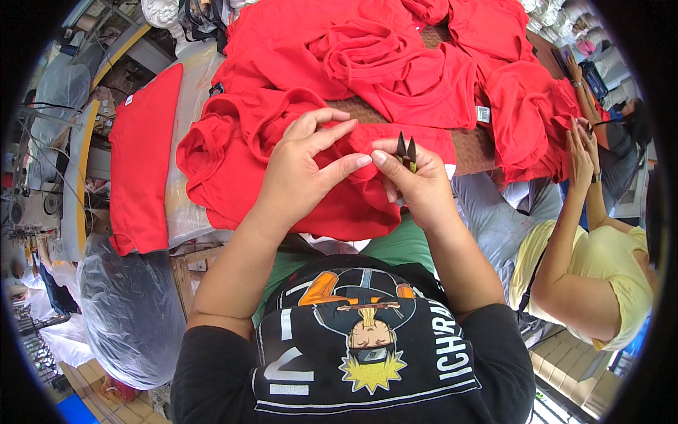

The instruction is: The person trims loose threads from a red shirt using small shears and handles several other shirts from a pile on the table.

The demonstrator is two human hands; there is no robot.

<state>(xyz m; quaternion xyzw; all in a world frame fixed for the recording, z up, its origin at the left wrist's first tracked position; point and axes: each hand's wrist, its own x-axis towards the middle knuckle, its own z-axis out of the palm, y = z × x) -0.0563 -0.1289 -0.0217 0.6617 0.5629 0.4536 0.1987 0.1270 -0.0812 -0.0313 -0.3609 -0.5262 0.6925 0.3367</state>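
Note:
My right hand is closed around a small pair of thread snips, its two dark pointed blades sticking up past the fingers. Facing it, my left hand has its thumb stretched out and its fingers curved and apart, with nothing visible in it. The two thumbs nearly meet, and I cannot tell whether they touch. Under both hands a crumpled red garment lies over the table edge and my lap. Part of it is hidden by my hands.
A flat red garment lies on a plastic-covered surface at left. More red garments pile across the brown table. At right a co-worker in a yellow shirt handles red cloth; another person sits beyond. A plastic-wrapped bundle stands at lower left.

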